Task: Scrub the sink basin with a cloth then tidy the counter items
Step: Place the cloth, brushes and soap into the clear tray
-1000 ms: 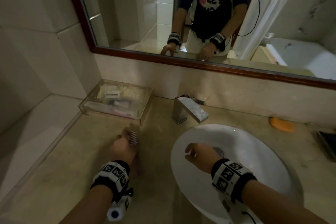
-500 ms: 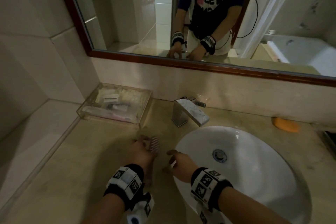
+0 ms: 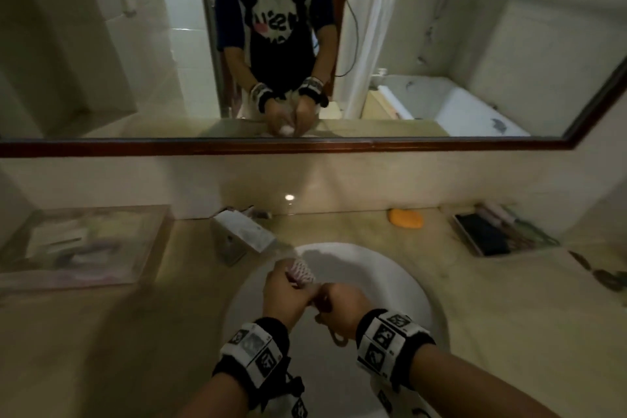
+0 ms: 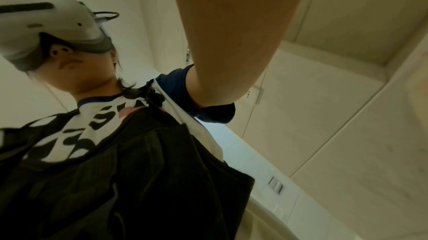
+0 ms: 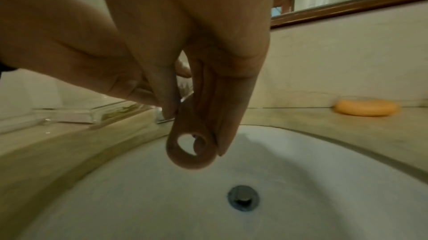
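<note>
Dim bathroom light is falling on the white sink basin (image 3: 390,268), where both hands are meeting above it. Her left hand (image 3: 283,295) is gripping a patterned cloth (image 3: 302,271); the right hand (image 3: 342,304) is pinching its loop (image 5: 190,145). It looks light, soft and probably slippery once wet, so bunching it in the palm seems best.

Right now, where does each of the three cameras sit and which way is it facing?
Head: worn on the head, looking forward and down at the white oval sink basin, wood-framed mirror; both hands and wristbands show.
Left wrist: faces back up at the person's torso and headset; only the forearm shows.
Right wrist: looks along the right hand down into the basin; fingers show.
Head and right wrist share the basin and orange soap bar.
</note>
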The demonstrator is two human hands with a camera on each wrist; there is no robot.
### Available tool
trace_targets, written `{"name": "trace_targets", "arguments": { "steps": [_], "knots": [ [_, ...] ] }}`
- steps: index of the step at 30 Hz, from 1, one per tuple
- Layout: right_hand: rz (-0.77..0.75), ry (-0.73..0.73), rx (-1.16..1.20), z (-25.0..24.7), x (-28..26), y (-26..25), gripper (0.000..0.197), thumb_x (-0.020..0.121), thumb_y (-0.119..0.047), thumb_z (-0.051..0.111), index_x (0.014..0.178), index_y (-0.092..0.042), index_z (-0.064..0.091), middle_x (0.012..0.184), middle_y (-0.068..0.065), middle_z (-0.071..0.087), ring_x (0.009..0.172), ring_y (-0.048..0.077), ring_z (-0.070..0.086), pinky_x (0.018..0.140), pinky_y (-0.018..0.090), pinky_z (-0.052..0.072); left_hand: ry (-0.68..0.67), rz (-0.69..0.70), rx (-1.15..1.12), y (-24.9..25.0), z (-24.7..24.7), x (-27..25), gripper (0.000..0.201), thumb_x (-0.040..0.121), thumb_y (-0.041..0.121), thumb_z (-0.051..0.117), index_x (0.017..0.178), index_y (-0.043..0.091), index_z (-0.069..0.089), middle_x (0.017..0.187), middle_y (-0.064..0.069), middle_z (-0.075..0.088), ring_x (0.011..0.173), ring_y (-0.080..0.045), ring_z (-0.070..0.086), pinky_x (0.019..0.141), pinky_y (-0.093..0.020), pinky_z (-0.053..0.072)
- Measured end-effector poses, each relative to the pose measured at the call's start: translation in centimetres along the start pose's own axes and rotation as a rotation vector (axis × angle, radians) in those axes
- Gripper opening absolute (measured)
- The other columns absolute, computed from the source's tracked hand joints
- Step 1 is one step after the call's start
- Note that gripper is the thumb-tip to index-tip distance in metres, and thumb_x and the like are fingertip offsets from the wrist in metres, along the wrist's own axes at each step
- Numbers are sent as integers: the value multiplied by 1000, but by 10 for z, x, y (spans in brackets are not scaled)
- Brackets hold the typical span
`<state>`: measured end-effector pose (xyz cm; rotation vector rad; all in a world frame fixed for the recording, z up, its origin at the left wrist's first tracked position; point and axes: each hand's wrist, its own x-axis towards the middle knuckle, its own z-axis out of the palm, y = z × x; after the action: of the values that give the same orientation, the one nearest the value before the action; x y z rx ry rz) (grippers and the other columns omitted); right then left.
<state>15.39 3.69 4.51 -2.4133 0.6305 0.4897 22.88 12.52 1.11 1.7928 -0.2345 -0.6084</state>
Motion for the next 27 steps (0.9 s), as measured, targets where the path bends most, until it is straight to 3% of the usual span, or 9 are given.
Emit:
{"name": "trace_targets", "arguments": {
  "steps": [2,4,5,8,12,14,16,20,27],
  "knots": [
    [63,5,-32,-16,-9,28,9,90,-11,57,95,-14,63,89,4,61,83,24,58,67,25,43,-69,45,24,5,32,-2,37,73,-1,75,96,14,50,91,-7,57,87,-24,58,67,-26,53],
    [115,39,-96,-33,-16,57,21,92,-10,52,73,-18,51,73,1,52,78,22,51,55,24,39,-131,52,40,14,65,-1,34,74,1,76,93,17,53,89,-6,59,87,-25,60,65,-23,50],
    [141,48,-124,-42,-18,71,21,92,-10,50,72,-15,49,73,3,53,79,23,52,54,25,38,-155,51,64,18,81,2,35,74,4,77,99,15,55,94,-7,61,90,-26,61,69,-24,50],
    [168,73,-138,-71,-23,112,9,91,-11,51,92,-4,57,104,15,64,100,31,62,75,34,47,-214,58,183,37,132,16,56,76,14,78,124,6,51,120,-14,57,107,-28,60,84,-27,49],
    [192,107,-129,-116,-24,169,11,90,-14,56,95,-6,61,99,18,61,107,33,62,85,37,50,-255,139,305,66,196,33,58,74,26,80,124,12,53,123,-11,55,108,-27,58,90,-32,50],
    [210,121,-119,-138,-22,202,5,90,-16,56,90,-11,58,90,12,55,104,34,64,85,39,52,-217,180,353,81,226,42,54,75,36,77,119,15,56,118,-9,58,103,-26,60,90,-35,51],
    [249,145,-109,-161,-15,235,12,91,-16,56,100,-10,59,97,10,58,106,33,63,87,37,51,-149,213,443,94,254,52,50,81,47,66,121,18,56,119,-7,60,103,-24,62,93,-37,50],
    [304,251,-62,-206,2,295,35,95,-15,47,129,-7,51,138,15,51,123,30,52,101,36,43,-116,194,595,108,293,69,41,94,30,52,132,17,45,129,-10,51,108,-30,58,97,-41,48],
    [433,407,12,-260,35,378,37,92,-28,53,122,-8,59,122,16,64,110,31,62,93,36,50,-133,249,765,120,334,96,37,96,21,47,133,19,45,123,-5,57,100,-23,61,80,-29,49]
  ]
}}
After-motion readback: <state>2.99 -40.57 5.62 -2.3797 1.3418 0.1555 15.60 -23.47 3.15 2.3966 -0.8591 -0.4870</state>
